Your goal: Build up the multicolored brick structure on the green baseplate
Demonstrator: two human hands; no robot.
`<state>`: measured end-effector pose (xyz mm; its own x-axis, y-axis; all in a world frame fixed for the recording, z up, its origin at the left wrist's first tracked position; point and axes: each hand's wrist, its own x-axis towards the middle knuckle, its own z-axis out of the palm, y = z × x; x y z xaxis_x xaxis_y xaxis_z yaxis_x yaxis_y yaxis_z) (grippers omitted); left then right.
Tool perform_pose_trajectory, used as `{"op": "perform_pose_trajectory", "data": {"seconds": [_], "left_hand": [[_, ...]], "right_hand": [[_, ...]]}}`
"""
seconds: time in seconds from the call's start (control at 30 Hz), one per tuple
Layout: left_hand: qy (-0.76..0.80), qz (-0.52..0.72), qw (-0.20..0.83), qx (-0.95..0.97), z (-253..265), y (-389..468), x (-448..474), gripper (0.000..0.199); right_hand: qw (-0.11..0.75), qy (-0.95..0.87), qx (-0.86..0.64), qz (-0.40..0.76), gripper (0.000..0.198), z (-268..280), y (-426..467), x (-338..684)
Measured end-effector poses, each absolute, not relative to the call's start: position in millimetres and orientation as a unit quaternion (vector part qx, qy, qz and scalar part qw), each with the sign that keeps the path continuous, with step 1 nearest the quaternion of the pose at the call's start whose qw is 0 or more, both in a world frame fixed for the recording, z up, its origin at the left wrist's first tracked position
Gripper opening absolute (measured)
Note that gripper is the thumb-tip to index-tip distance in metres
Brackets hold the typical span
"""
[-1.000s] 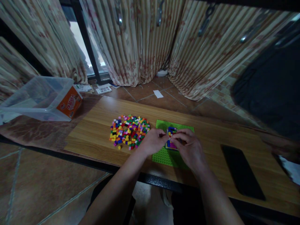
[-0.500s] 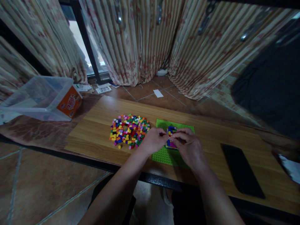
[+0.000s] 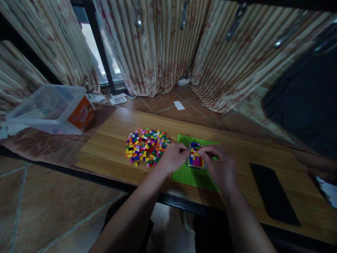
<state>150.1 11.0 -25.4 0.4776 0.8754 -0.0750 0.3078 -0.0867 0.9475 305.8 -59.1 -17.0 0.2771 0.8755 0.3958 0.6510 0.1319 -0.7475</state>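
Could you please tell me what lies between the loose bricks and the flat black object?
In the head view: the green baseplate bearing the assembled bricks, plus the left hand and right hand.

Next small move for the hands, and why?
I'd probably have the right hand press gently on the brick build: its fingertips are already at the build's right side, and the left hand is close by the other side, able to steady it. Whether either pinches a brick isn't clear.
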Motion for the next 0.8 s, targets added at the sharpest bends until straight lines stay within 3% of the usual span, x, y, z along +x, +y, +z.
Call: {"op": "perform_pose_trajectory", "data": {"seconds": [0.2,0.43,0.63,0.8], "left_hand": [[0.472,0.385,0.527,0.592,-19.9,27.4,130.2,0.017],[0.524,0.517,0.498,0.458,-3.3,40.0,96.1,0.013],[0.529,0.525,0.507,0.433,-1.5,41.5,84.8,0.014],[0.517,0.516,0.514,0.449,-2.8,39.0,84.0,0.014]], "right_hand": [[0.538,-0.534,-0.646,0.085,0.013,-9.0,-60.7,290.9],[0.415,-0.685,-0.578,0.157,0.016,-11.7,-62.5,242.1],[0.319,-0.737,-0.568,0.180,0.022,-33.8,-54.9,215.2],[0.290,-0.740,-0.586,0.158,0.021,-43.4,-48.2,208.0]]}}
